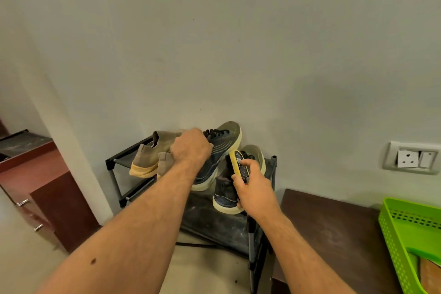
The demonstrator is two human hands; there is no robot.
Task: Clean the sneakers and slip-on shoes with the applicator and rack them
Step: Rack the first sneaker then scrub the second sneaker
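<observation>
My left hand grips a dark blue sneaker with a cream sole, holding it tilted toe-up above the black shoe rack. The yellow applicator with its black label is gripped in my right hand, and its upper end sits against the sneaker's sole edge. The second dark blue sneaker stands on the rack's top shelf under my right hand, partly hidden. A pair of tan slip-on shoes rests on the rack at the left, behind my left hand.
The rack stands against a pale wall. A dark brown table is at the right with a green plastic basket on it. A reddish-brown cabinet is at the left. A wall socket sits at the right.
</observation>
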